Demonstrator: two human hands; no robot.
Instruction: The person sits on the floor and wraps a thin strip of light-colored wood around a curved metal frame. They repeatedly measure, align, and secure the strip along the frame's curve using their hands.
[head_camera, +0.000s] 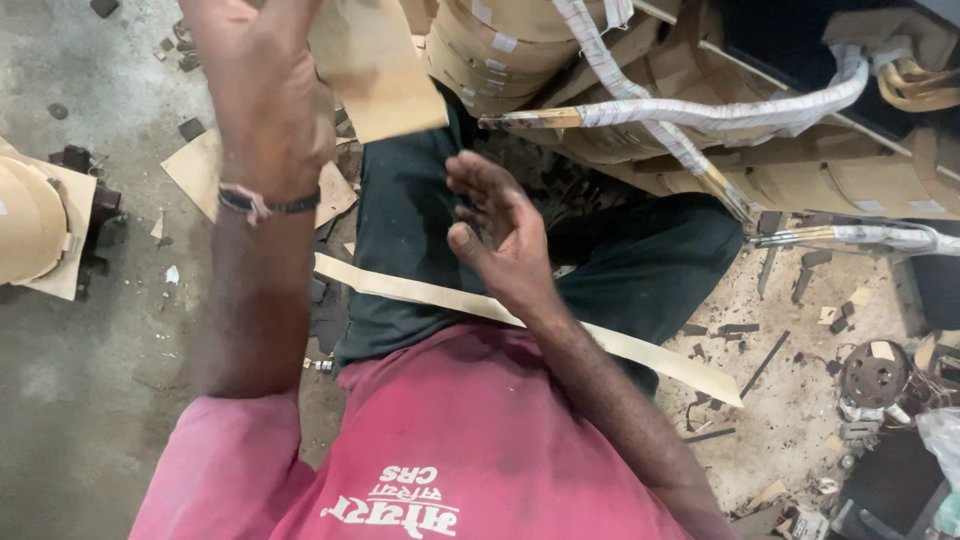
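My left hand (262, 95) is raised at the upper left, gripping a tan sheet of stiff paper (378, 70) that sticks out to its right. A thin band circles that wrist. My right hand (500, 230) hovers over my lap with fingers spread, holding nothing. A long tan paper strip (650, 355) lies across my thighs under the right forearm, running down to the right. Ahead stands a large paper-wrapped coil winding (800, 175) with white-taped leads (720, 115) arching over it.
A roll of tan paper (30, 220) sits on a block at the left edge. Paper scraps (195, 170) lie on the concrete floor by my left leg. Metal bits, dark strips and a round part (873, 372) litter the floor at the right.
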